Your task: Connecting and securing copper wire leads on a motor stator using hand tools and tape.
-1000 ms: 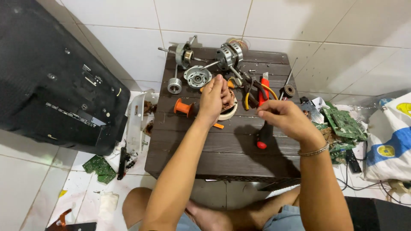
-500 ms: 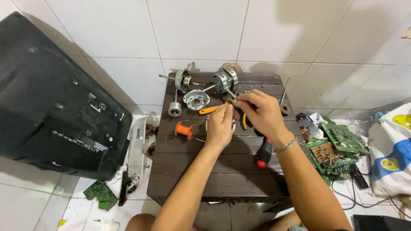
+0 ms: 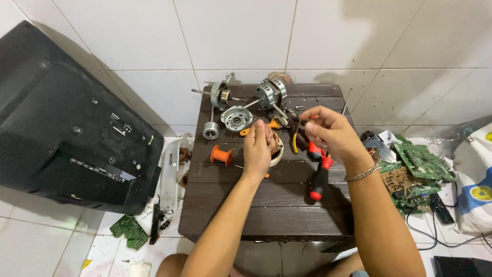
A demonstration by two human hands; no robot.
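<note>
**Slip and Clutter Hazards at the Wound Ring**

Left hand (image 3: 259, 149) closed over wound ring (image 3: 277, 149), pressed to dark slatted surface (image 3: 266, 205) near centre. Right hand (image 3: 328, 132) pinched together just above; whatever sits between the fingertips too small to tell. Likely faults: ring skidding under uneven pressure; forearm knocking red-handled screwdriver (image 3: 319, 179) or orange spool (image 3: 221, 154) off the edge. Ring: pale rim, coppery windings, mostly hidden.
</note>
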